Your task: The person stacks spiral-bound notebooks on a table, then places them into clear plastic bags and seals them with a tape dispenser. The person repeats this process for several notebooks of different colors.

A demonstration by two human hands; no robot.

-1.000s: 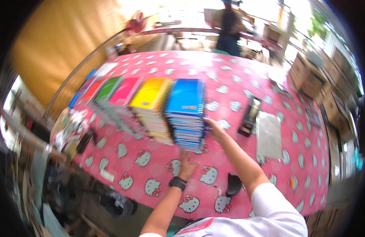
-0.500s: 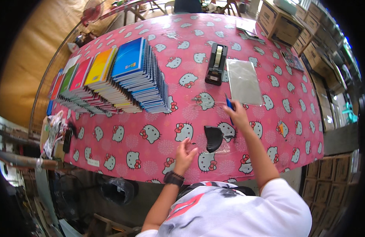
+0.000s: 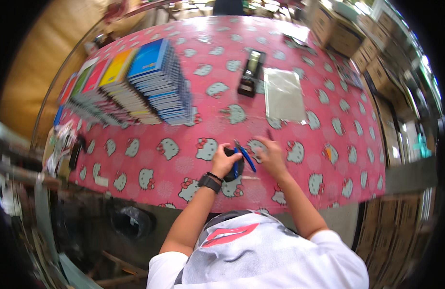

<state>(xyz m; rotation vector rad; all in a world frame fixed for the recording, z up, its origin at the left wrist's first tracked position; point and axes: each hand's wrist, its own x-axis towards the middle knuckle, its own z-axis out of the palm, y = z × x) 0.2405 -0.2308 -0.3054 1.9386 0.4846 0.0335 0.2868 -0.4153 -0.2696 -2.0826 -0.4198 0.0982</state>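
A pair of pliers with blue handles [image 3: 249,160] stands over the table, its dark jaws pointing away from me. At its left handle my left hand [image 3: 223,163] is closed, thumb against the handle; a dark band and a watch circle that wrist. Partly covered by this hand and the pliers is a small black pouch [image 3: 235,174]. Just right of the pliers, my right hand [image 3: 271,158] is smeared by motion. By its fingertips shows a thin dark thing, too blurred to name; whether the hand holds it is unclear.
Stacks of spiral notebooks [image 3: 150,60] in several colours stand at the left. A black tape dispenser [image 3: 251,72] and clear plastic sleeves [image 3: 285,96] lie beyond my hands on the pink patterned tablecloth [image 3: 184,164]. Cardboard boxes [image 3: 335,31] sit at the far right.
The blue-handled pliers have come from my right hand, near the sleeves, toward me and to my left hand. My left hand has moved forward and right. The view has shifted a little.
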